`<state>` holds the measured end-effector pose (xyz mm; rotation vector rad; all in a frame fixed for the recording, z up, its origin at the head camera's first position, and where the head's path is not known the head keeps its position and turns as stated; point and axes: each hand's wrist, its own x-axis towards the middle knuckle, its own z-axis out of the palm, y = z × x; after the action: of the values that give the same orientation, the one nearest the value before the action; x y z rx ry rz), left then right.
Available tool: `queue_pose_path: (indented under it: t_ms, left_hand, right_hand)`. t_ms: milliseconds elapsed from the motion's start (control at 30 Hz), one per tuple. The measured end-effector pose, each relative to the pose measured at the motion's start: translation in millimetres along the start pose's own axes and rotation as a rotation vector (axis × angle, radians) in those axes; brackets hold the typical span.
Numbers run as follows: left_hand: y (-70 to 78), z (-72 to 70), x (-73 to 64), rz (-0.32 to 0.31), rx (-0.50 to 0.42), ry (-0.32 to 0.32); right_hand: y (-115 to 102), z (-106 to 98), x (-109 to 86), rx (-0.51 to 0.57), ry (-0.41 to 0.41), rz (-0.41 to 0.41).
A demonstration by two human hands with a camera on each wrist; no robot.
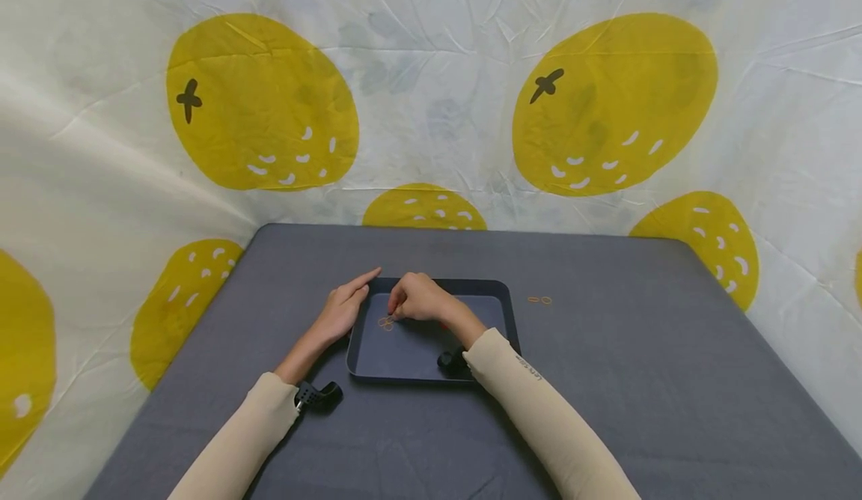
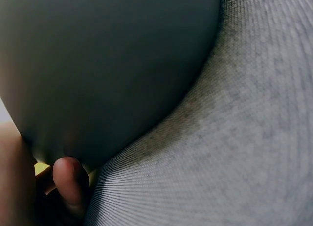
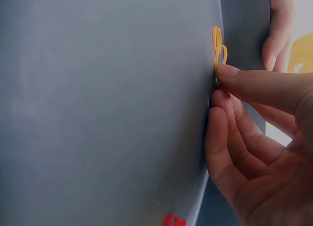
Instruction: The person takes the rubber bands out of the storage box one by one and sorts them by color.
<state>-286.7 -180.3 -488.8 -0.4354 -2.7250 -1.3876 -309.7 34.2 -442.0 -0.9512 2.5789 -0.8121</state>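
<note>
My right hand (image 1: 420, 298) reaches into a dark grey tray (image 1: 404, 377), fingers curled down near its left side. In the right wrist view, the thumb and fingertips pinch an orange rubber band (image 3: 224, 54); other orange rubber bands (image 1: 384, 322) lie close by on the tray floor. My left hand (image 1: 340, 313) rests along the tray's left rim with its fingers stretched forward. In the left wrist view, the thumb (image 2: 68, 179) of that hand touches the tray's outer wall.
Two orange rubber bands (image 1: 540, 300) lie on the grey cloth-covered table (image 1: 606, 380), right of the tray. Small red loops (image 3: 175, 221) lie inside the tray, mostly hidden by the right arm in the head view. A fruit-patterned curtain (image 1: 431, 111) hangs behind the table.
</note>
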Motion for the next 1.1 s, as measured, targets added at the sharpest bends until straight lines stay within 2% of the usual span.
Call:
queue_pose_path:
  t_ms: [600, 833, 1100]
  left_hand:
    - [2.2, 0.0, 0.2, -0.014, -0.009, 0.0]
    - [1.1, 0.3, -1.5, -0.01, -0.017, -0.02]
    - [0.7, 2.3, -2.1, -0.017, -0.015, -0.013]
  right_hand:
    - [-0.3, -2.0, -1.5, -0.003, -0.002, -0.018]
    - [-1.5, -3.1, -3.4, 0.015, 0.001, -0.009]
    - [-2.9, -8.3, -6.4, 0.03, 0.015, 0.011]
